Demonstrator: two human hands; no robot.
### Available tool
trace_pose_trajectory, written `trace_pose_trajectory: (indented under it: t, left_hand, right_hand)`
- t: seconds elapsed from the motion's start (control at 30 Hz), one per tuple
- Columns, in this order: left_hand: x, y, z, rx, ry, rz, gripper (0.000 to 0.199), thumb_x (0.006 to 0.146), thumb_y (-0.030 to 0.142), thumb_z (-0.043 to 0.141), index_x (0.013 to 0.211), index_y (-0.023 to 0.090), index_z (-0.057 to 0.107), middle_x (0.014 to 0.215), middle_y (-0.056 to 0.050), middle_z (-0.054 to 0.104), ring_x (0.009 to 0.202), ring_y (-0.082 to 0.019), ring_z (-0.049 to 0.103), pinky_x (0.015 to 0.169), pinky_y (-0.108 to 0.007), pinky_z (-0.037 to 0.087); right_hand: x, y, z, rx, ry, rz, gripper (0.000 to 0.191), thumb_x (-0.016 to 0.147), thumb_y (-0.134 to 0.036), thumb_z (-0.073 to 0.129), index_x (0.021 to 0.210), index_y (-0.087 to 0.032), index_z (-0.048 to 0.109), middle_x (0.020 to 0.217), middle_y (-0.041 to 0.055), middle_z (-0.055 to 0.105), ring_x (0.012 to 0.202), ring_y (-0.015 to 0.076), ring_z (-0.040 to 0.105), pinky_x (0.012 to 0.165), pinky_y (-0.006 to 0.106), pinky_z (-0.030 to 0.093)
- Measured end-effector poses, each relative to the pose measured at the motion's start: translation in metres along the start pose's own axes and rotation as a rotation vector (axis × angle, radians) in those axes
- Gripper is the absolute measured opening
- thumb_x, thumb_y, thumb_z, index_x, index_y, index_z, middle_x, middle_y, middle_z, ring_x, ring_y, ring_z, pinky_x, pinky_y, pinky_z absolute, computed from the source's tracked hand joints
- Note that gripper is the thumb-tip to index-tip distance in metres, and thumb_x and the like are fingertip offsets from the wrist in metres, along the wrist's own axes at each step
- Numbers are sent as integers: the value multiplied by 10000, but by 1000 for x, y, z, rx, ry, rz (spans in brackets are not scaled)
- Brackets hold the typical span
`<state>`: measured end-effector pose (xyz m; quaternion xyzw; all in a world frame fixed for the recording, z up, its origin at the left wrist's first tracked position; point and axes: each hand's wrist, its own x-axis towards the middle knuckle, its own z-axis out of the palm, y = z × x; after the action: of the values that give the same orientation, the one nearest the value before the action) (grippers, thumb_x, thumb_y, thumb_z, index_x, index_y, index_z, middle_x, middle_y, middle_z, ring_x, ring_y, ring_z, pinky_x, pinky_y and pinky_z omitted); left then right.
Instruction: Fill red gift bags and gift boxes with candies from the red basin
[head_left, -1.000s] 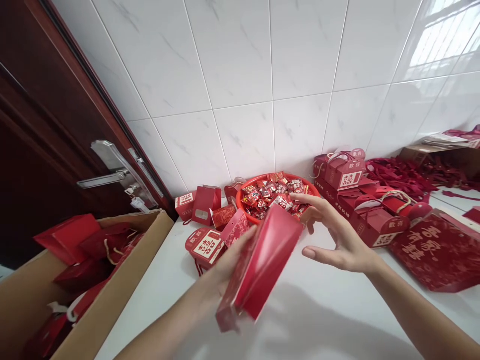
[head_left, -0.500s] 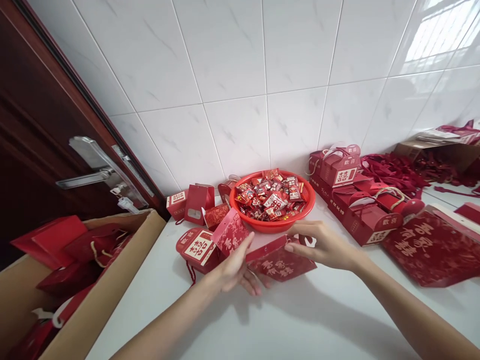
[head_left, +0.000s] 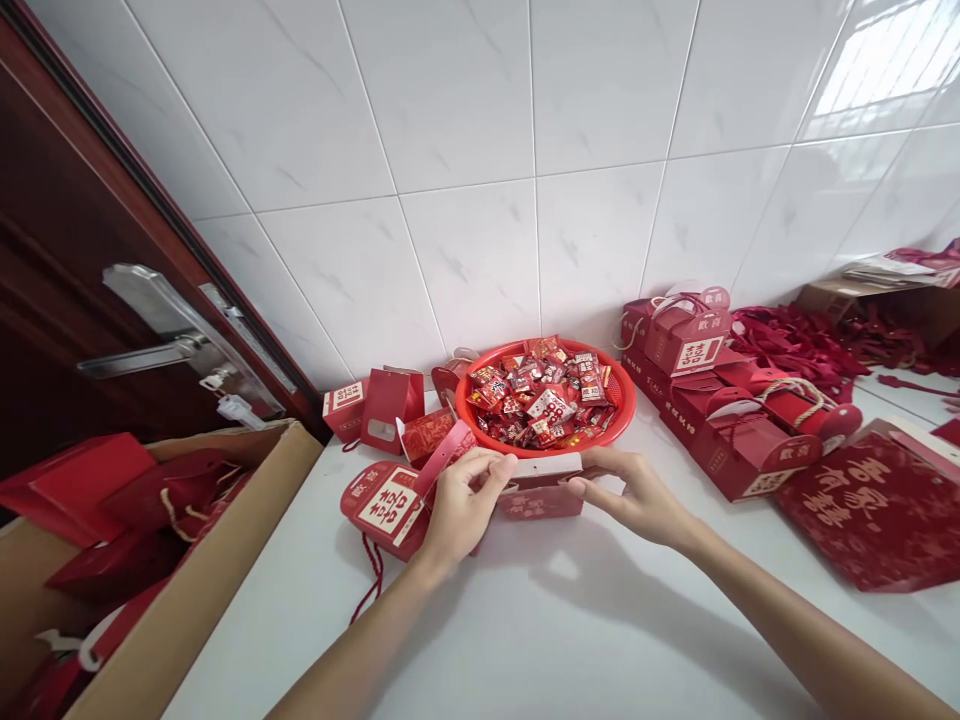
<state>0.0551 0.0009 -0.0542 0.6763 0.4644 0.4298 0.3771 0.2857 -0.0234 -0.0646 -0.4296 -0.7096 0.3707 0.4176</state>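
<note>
Between my hands a small dark red paper gift box (head_left: 543, 503) stands on the white table, its top open and a pale flap along its rear edge. My left hand (head_left: 463, 503) pinches its left top corner, thumb and fingers closed. At the right edge, my right hand (head_left: 637, 495) grips the box wall between thumb and fingers. Just behind it is a red plastic basket (head_left: 621, 412) heaped with wrapped candies (head_left: 551, 404). Partly hidden behind my left hand are a pink-edged box (head_left: 448, 452) and a red box with a white label (head_left: 386, 508).
On the left, a cardboard carton (head_left: 247, 520) holds red bags. To the right are stacked red gift boxes (head_left: 701, 400), a flat dark red box (head_left: 874, 510) and a heap of red ribbons (head_left: 799, 345). A tiled wall (head_left: 465, 250) rises behind; a door handle (head_left: 150, 350) is at left.
The box between my hands has turned from flattened and slanted to upright and opened out. My left hand has moved up onto its corner. The view has shifted slightly.
</note>
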Motion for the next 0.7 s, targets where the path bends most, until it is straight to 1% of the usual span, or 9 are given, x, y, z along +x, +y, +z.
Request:
trace_pose_trajectory:
  t: [0.07,0.13,0.2,0.3,0.4,0.5,0.6,0.67,0.7]
  left_hand:
    - [6,-7,2,-19,-28,-66,380,848,512,634,706,165,694,819,-57,686,801,-208,614,750,-302,474]
    - [10,-12,4,-50,-69,-138,360,807,500,656,686,162,676,738,-32,653,738,-190,577,706,-292,445]
    - [12,-15,6,-100,-97,-181,354,786,492,663,667,159,643,687,-11,613,704,-171,542,686,-280,421]
    - [15,-14,5,-204,-141,-182,385,799,523,642,689,155,620,698,-6,605,724,-169,538,698,-273,425]
    - [15,-10,-1,-267,-199,-162,422,835,565,588,757,153,637,744,-19,639,773,-188,575,745,-283,460]
    - [13,-11,-6,-265,-238,-161,438,835,583,593,839,152,672,801,-33,677,835,-211,616,786,-294,483]
    - [13,-18,-6,-264,-219,-139,495,856,616,559,929,146,697,845,-49,695,884,-227,631,822,-306,478]
    - [13,-25,-5,-278,-179,-125,562,886,650,483,959,137,702,807,-51,680,825,-216,617,785,-309,468]
    - [14,-28,-5,-277,-149,-121,589,897,661,448,949,132,703,768,-47,661,770,-204,597,741,-307,459]
  right_hand:
    - [1,2,2,-3,9,10,399,919,-572,595,837,-186,660,799,36,708,763,194,665,714,287,539]
    - [2,4,4,-49,61,25,475,930,-604,555,708,-186,592,671,7,628,644,156,584,606,256,479]
    - [4,6,6,-96,106,39,527,934,-627,530,642,-188,534,603,-9,566,582,133,512,546,243,413]
    - [6,4,6,-117,83,45,522,943,-622,518,662,-185,568,635,9,631,599,139,539,552,241,408]
    - [9,-4,-1,-161,63,35,492,951,-605,507,732,-186,639,683,31,691,624,156,583,560,244,425]
    - [18,-10,-15,-202,129,20,484,946,-605,503,792,-183,685,714,41,702,645,170,605,563,252,429]
    - [36,-7,-32,-188,223,-11,474,933,-587,519,783,-177,704,719,47,699,675,185,621,594,267,445]
    - [52,0,-41,-187,229,-11,402,905,-539,570,798,-177,709,739,49,711,685,191,633,624,281,470]
    - [60,4,-44,-205,199,-4,348,888,-500,595,803,-180,705,752,50,720,687,193,642,637,288,481]
